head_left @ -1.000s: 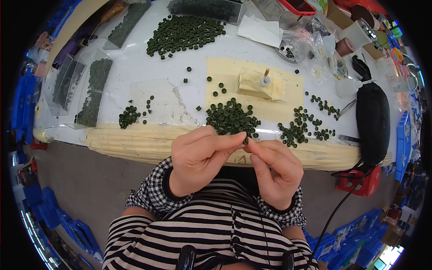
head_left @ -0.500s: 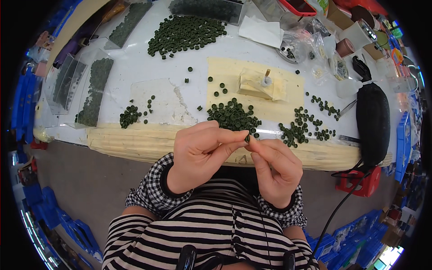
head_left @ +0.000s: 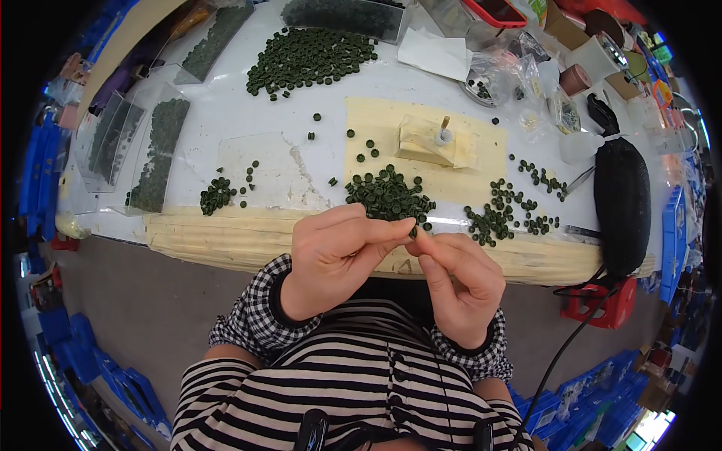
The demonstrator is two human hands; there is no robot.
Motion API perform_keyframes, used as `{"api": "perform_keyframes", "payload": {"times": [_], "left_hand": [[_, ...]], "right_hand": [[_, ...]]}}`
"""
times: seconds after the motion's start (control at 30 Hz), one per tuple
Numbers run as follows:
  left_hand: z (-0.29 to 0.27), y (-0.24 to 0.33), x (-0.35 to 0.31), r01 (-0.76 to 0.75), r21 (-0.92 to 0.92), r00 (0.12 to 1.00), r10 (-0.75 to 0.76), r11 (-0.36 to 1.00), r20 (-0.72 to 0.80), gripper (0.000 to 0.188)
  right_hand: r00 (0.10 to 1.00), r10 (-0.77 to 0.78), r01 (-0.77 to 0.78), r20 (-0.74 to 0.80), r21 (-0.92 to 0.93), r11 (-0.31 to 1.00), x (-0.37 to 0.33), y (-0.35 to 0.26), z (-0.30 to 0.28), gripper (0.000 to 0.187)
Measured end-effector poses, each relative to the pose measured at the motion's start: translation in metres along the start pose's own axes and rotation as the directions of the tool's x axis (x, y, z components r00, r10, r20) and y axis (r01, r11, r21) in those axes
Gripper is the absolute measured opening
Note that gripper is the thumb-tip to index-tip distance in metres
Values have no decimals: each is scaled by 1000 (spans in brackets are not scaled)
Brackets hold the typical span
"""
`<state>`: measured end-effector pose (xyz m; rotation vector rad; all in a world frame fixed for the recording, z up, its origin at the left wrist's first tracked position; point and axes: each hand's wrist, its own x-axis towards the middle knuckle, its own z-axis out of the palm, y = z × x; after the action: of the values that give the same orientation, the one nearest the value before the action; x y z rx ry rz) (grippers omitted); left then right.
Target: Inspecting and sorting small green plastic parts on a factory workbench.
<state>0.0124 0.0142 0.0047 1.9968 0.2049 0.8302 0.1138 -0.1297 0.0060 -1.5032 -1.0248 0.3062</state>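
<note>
Thumb and forefinger of my left hand [head_left: 331,252] pinch one side of a small dark green round part [head_left: 414,232]. My right hand [head_left: 465,282] grips the same part from the other side, its fingertips meeting those of the left. Most of the part is covered by the fingers. Both hands are just above the table's padded front edge. Right behind them lies a heap of similar dark green grooved parts [head_left: 389,192]. To the right of the hands more of these parts [head_left: 492,222] lie scattered, and a small cluster [head_left: 218,195] is off to the left.
A yellowish block with an upright peg [head_left: 429,143] stands on a cream sheet [head_left: 368,113]. A large pile of green parts [head_left: 308,60] lies farther back. Clear boxes of parts [head_left: 162,150] stand left. A black padded bundle [head_left: 623,207] with a cable and a white tissue [head_left: 434,52] are rightward.
Almost nothing differs. Both hands keep their pinch on the small green part, and the view has shifted very slightly.
</note>
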Motion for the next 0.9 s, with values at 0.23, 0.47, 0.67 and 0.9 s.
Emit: {"api": "perform_keyframes", "payload": {"times": [0.23, 0.47, 0.67, 0.9], "left_hand": [[-3, 1, 1, -1, 28, 999, 0, 1000, 32, 24], [3, 0, 4, 66, 22, 998, -66, 998, -2, 23], [1, -5, 10, 184, 162, 982, -176, 969, -63, 23], [-21, 7, 15, 457, -861, 743, -627, 221, 234, 15]], "right_hand": [[1000, -21, 21, 11, -36, 999, 0, 0, 0, 28], [993, -90, 73, -70, -221, 972, 3, 8, -3, 27], [958, -185, -15, -217, -686, 728, 9, 19, -25, 16], [976, -135, -55, -172, -790, 611, 10, 22, -27, 15]]}}
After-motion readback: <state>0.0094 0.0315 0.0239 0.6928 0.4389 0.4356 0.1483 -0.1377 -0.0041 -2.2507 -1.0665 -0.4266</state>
